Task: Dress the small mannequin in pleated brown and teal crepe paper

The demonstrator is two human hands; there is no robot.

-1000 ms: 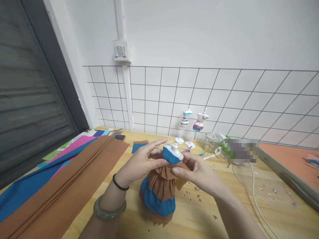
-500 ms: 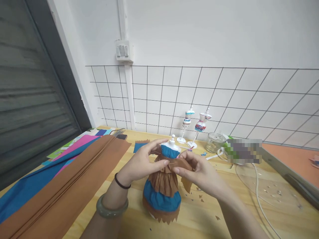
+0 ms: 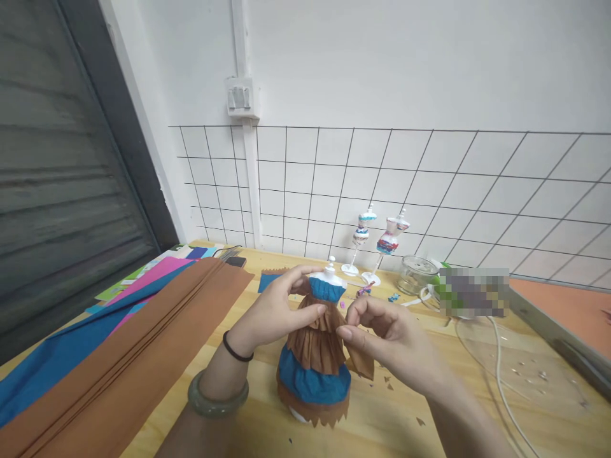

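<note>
A miniature dress form [image 3: 329,275] stands upright on the table, its white neck and shoulders showing above a blue bodice [image 3: 327,291]. Below are gathered tiers of brown crepe paper [image 3: 317,351], then a puffed blue tier [image 3: 315,383] and a zigzag-cut brown hem. My left hand [image 3: 274,312] closes round the waist from the left, thumb pressed on the front pleats. On the right side, my right hand [image 3: 389,337] pinches the edge of the brown paper between thumb and forefinger. A loose brown end [image 3: 360,362] hangs beneath it.
Brown [image 3: 191,324] and blue [image 3: 71,343] paper sheets cover the table's left. Behind stand two small decorated dress forms [image 3: 365,235] and a glass jar [image 3: 416,273]. Paper scraps [image 3: 420,421] lie around; a white cable [image 3: 499,356] crosses a clear plastic sheet at right.
My right hand has shifted slightly right and opened out from the waist. The brown strip it was folding at the waist now lies down against the dress. My left hand keeps its hold.
</note>
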